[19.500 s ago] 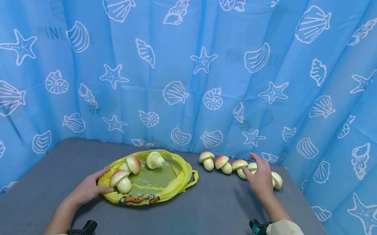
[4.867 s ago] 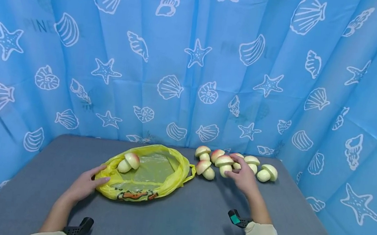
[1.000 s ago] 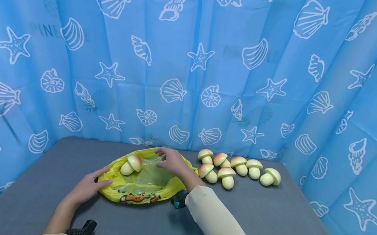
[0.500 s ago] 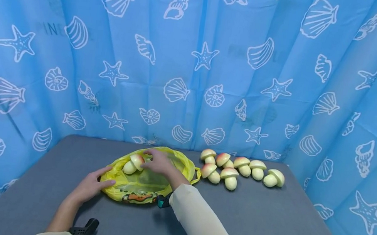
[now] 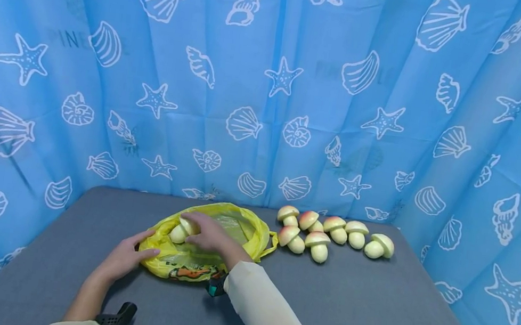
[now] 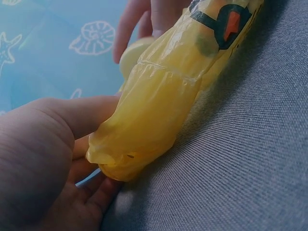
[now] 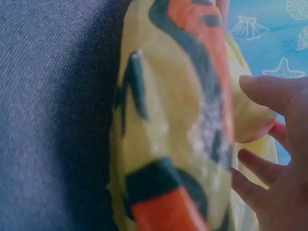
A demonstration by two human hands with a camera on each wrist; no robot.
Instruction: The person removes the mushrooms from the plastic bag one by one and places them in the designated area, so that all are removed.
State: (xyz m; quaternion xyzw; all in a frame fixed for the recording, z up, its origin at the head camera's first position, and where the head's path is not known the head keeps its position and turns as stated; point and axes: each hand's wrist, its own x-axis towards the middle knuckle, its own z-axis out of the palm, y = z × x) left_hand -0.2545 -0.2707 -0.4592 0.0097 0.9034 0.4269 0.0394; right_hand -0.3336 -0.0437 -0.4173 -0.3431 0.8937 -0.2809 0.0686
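A yellow plastic bag [image 5: 243,276] lies with its mouth wide and its rim rolled down. My left hand [image 5: 126,259] holds the bag's left end, thumb on one side and fingers on the other, as the left wrist view shows. Inside the bag sits a toy mushroom [image 5: 178,234] with a pale stem and cap. My right hand [image 5: 210,233] reaches over the bag and grips this mushroom by its cap; in the right wrist view the thumb lies over the mushroom [image 7: 252,118] and the fingers come from below. Part of the cap is hidden by the hand.
Right of the bag, several toy mushrooms [image 5: 316,244] with red-tinged or pale caps stand or lie in two loose rows. A bag handle loop [image 5: 272,243] reaches toward them. The grey table [image 5: 368,314] meets a blue shell-print curtain [image 5: 267,104] behind.
My right hand has left the mushrooms on the right, crossed into the bag and closed on the mushroom there. Earlier the bag held three mushrooms; now I see one. The left hand keeps its place.
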